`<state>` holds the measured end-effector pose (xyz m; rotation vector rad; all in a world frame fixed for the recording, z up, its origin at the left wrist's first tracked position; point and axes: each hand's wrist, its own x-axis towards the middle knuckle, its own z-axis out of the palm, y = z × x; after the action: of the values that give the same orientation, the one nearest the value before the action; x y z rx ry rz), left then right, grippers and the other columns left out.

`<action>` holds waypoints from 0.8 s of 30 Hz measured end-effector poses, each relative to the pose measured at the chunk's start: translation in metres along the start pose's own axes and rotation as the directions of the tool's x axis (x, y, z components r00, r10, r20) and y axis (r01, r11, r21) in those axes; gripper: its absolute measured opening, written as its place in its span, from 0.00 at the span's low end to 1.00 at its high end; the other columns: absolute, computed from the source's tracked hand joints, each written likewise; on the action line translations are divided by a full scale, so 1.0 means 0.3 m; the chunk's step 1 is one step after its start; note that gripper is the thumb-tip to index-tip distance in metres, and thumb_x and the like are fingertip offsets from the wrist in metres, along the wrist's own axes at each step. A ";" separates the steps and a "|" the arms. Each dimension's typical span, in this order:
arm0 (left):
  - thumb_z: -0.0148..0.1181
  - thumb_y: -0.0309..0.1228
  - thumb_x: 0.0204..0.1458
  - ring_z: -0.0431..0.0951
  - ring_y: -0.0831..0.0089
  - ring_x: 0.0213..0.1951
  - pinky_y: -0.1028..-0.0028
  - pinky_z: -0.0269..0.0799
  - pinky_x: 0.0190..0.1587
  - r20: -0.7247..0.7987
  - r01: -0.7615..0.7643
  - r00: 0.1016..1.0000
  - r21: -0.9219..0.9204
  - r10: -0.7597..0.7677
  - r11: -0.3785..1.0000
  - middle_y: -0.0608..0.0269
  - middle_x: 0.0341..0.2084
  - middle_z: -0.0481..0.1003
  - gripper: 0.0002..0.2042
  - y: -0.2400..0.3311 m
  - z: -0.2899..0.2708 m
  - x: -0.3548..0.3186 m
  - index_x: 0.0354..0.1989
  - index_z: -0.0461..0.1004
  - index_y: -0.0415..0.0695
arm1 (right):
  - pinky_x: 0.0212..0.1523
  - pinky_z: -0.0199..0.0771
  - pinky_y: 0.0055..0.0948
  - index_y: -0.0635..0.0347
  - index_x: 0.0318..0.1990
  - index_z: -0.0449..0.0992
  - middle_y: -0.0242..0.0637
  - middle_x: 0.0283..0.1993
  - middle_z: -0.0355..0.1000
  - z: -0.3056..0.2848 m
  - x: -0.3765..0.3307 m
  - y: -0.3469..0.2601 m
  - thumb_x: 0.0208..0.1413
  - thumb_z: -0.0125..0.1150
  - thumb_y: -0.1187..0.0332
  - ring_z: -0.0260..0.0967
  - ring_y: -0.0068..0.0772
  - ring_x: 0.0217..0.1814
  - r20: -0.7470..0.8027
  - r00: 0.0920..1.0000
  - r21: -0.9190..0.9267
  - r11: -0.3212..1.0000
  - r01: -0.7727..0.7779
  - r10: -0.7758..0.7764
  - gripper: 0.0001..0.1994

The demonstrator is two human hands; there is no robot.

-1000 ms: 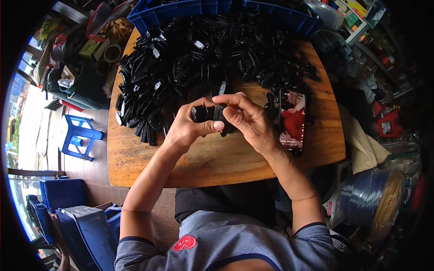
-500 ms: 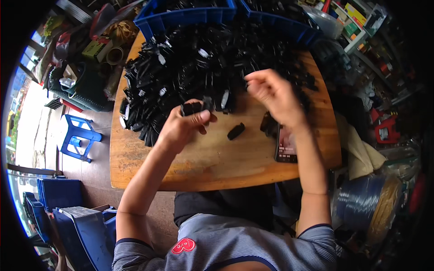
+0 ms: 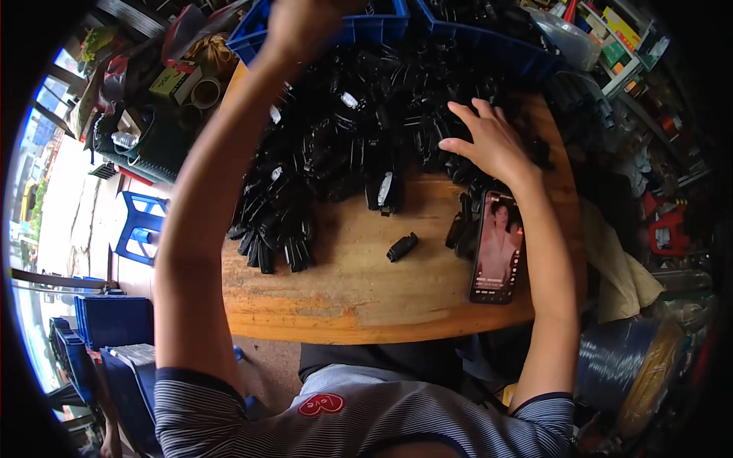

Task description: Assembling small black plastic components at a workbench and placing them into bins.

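Note:
A large heap of black plastic parts [image 3: 359, 130] covers the far half of a wooden table [image 3: 343, 298]. My right hand [image 3: 489, 141] lies spread on the right side of the heap, fingers apart and touching the parts. My left hand [image 3: 301, 27] is stretched far forward over a blue crate [image 3: 366, 30] at the table's back edge; the hand is blurred and what it holds cannot be made out. One small black part [image 3: 402, 246] lies alone on the bare wood near the middle. A phone [image 3: 498, 248] with a lit screen rests by my right wrist.
A second blue crate [image 3: 489, 42] of black parts stands at the back right. A blue plastic stool [image 3: 141, 229] and stacked blue crates [image 3: 114, 328] stand on the floor at left. Cluttered shelves [image 3: 618, 38] and a cloth [image 3: 622, 267] border the right.
My hands have parted. The left arm has swung forward over the blue crate. The right hand has gone to the heap's right side. A small black part now lies on the table.

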<state>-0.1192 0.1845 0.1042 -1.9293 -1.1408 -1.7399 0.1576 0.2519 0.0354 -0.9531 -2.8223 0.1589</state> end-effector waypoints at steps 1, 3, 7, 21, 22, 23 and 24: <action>0.60 0.42 0.46 0.76 0.64 0.37 0.62 0.73 0.39 0.256 0.221 0.902 0.413 -0.346 0.883 0.60 0.32 0.75 0.13 0.113 0.129 -0.122 0.36 0.74 0.48 | 0.56 0.61 0.41 0.51 0.58 0.62 0.50 0.62 0.54 0.021 0.004 0.011 0.47 0.63 0.55 0.55 0.55 0.60 0.011 1.000 -0.004 1.000 -0.026 0.026 0.31; 0.58 0.49 0.43 0.60 0.58 0.57 0.54 0.56 0.57 0.614 -0.176 0.739 0.572 -0.276 0.801 0.55 0.51 0.66 0.25 0.292 0.225 -0.370 0.50 0.70 0.51 | 0.58 0.60 0.45 0.48 0.61 0.58 0.55 0.65 0.46 0.071 0.030 -0.027 0.45 0.63 0.55 0.50 0.59 0.63 0.083 0.996 -0.075 0.997 0.033 -0.027 0.34; 0.60 0.46 0.44 0.58 0.58 0.59 0.57 0.47 0.62 0.611 0.006 0.676 0.556 -0.413 0.831 0.56 0.58 0.60 0.25 0.349 0.142 -0.588 0.51 0.70 0.51 | 0.57 0.60 0.46 0.47 0.61 0.58 0.51 0.66 0.45 0.094 0.008 -0.103 0.44 0.65 0.59 0.48 0.56 0.64 0.164 0.972 0.014 0.986 0.168 -0.168 0.35; 0.56 0.25 0.46 0.74 0.63 0.28 0.69 0.71 0.29 0.363 0.315 0.803 0.414 -0.473 0.854 0.61 0.22 0.71 0.02 0.594 -0.047 -0.538 0.28 0.73 0.43 | 0.44 0.67 0.31 0.63 0.36 0.74 0.38 0.40 0.71 0.052 -0.321 -0.214 0.43 0.58 0.80 0.66 0.41 0.43 -0.276 0.904 0.308 0.861 0.405 -0.326 0.10; 0.56 0.26 0.46 0.73 0.63 0.27 0.68 0.71 0.28 0.374 0.273 0.813 0.432 -0.446 0.860 0.61 0.21 0.71 0.00 0.604 -0.033 -0.553 0.27 0.72 0.44 | 0.42 0.68 0.31 0.63 0.36 0.74 0.38 0.39 0.71 0.063 -0.322 -0.212 0.43 0.56 0.82 0.66 0.40 0.41 -0.305 0.909 0.349 0.855 0.384 -0.284 0.10; 0.56 0.26 0.45 0.73 0.65 0.27 0.68 0.71 0.28 0.401 0.250 0.802 0.447 -0.442 0.859 0.63 0.21 0.70 0.01 0.613 -0.024 -0.566 0.27 0.72 0.45 | 0.42 0.68 0.31 0.63 0.36 0.74 0.38 0.39 0.71 0.068 -0.324 -0.213 0.43 0.56 0.82 0.66 0.40 0.41 -0.305 0.909 0.342 0.858 0.383 -0.284 0.10; 0.57 0.25 0.44 0.72 0.64 0.28 0.69 0.71 0.29 0.423 0.243 0.795 0.435 -0.435 0.867 0.62 0.22 0.69 0.04 0.626 -0.016 -0.576 0.29 0.72 0.45 | 0.42 0.68 0.30 0.63 0.36 0.74 0.37 0.39 0.71 0.072 -0.326 -0.215 0.43 0.54 0.82 0.66 0.39 0.41 -0.296 0.923 0.413 0.838 0.357 -0.247 0.10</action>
<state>0.0209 0.0007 -0.0042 -2.0862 -1.9581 -1.0420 0.1920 0.1402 0.0126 -0.3797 -2.4977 0.6033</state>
